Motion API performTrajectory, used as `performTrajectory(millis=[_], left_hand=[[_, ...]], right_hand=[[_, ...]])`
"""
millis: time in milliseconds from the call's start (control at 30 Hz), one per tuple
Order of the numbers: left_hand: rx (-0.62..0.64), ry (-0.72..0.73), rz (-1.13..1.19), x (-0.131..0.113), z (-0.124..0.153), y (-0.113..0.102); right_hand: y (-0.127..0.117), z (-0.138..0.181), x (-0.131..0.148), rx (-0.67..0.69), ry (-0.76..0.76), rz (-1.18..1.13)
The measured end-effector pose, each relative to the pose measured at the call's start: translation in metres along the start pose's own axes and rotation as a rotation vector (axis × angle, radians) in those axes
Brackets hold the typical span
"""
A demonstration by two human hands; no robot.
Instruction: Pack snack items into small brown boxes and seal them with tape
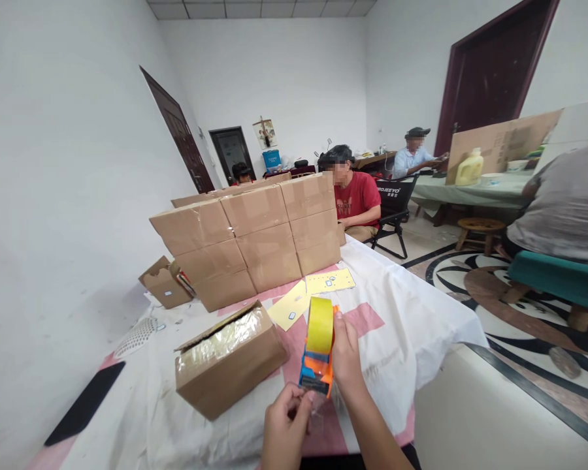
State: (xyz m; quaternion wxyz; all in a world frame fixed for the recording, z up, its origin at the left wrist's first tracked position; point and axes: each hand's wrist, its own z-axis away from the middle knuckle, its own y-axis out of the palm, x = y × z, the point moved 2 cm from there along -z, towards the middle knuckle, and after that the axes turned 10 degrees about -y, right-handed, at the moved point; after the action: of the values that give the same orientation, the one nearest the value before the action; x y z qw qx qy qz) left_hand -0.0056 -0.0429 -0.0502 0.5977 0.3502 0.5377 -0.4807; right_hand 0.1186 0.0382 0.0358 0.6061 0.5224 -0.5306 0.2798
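Note:
My right hand (347,352) grips a tape dispenser (317,375) with blue and orange parts and a roll of yellow tape (319,325) on it. At the dispenser's lower end, my left hand (288,418) is closed in a pinch, seemingly on the clear loose end of the tape. To the left of both hands a cardboard box (240,375) lies on the cloth. Its top flap stands partly raised, and shiny clear wrapping shows inside.
Stacked cardboard boxes (267,245) form a wall across the table. Yellow cards (330,282) lie before them. A small opened box (165,287) and a black flat object (85,401) are at left. A person in a red shirt (365,199) sits behind the stack.

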Motion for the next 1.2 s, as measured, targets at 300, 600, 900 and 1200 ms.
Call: performTrajectory(millis=[300,600,900,1200], left_hand=[[-0.002,0.004,0.08,-0.004,0.002,0.0],[0.006,-0.019,0.122,-0.005,0.003,0.001],[0.109,-0.075,0.083,0.003,-0.008,-0.007],[0.028,0.014,0.021,0.003,-0.005,-0.005]], right_hand=[[-0.003,-0.001,-0.007,-0.034,0.048,0.013],[-0.004,-0.001,-0.007,-0.035,0.048,0.008],[-0.006,-0.001,-0.007,-0.058,0.052,-0.012],[-0.004,-0.001,-0.004,-0.05,0.049,-0.076]])
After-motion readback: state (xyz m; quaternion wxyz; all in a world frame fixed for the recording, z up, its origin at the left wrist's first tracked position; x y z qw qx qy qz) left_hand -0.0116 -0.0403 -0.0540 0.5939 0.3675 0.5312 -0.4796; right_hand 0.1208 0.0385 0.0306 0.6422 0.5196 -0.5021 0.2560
